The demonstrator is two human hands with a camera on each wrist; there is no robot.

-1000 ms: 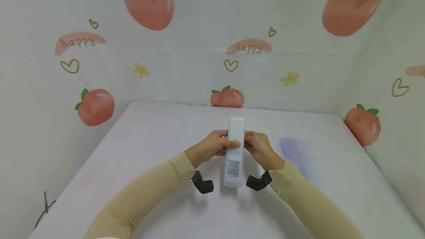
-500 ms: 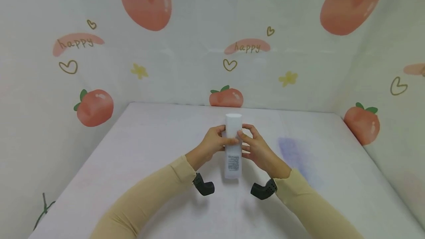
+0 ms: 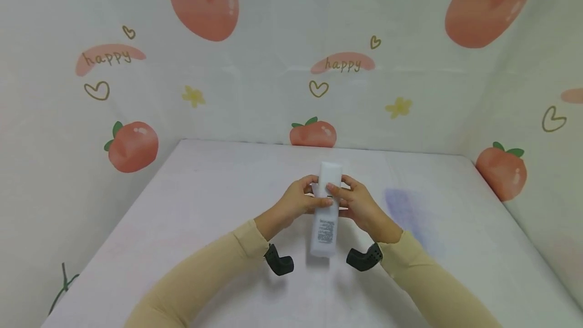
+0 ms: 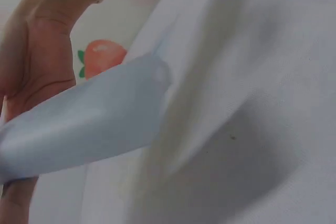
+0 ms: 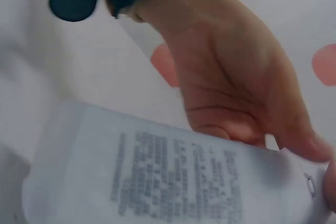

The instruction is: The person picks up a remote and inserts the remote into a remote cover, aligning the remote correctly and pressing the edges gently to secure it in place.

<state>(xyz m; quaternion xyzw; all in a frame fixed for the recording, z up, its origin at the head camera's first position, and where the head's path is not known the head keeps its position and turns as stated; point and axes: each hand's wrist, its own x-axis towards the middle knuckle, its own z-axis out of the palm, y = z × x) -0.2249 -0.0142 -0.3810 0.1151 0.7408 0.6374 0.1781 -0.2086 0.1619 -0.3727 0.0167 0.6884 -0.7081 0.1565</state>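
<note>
A slim white bottle [image 3: 323, 247] is held above the table in the head view, slightly tilted, its lower end toward the person. My left hand [image 3: 293, 200] grips its left side, thumb across the front. From the right, my right hand [image 3: 362, 208] holds it too, its thumb on the front just above the left thumb; the other fingers are partly hidden behind. A small dark mark shows between the thumbs. The right wrist view gives a block of grey print [image 5: 178, 177] on the bottle's face. In the left wrist view the bottle's plain lower part [image 4: 100, 119] extends over the table.
Under the hands is a white-covered table [image 3: 227, 176] with a faded purple patch [image 3: 403, 206] on the right. A white curtain [image 3: 273, 24] printed with red fruit stands behind it. Black wrist cameras [image 3: 279, 262] hang below both hands.
My right hand has gone from curled fingers at the bottle's right side to a grip with the thumb on its front. The bottle rose a little, then came down with its lower end tilted left.
</note>
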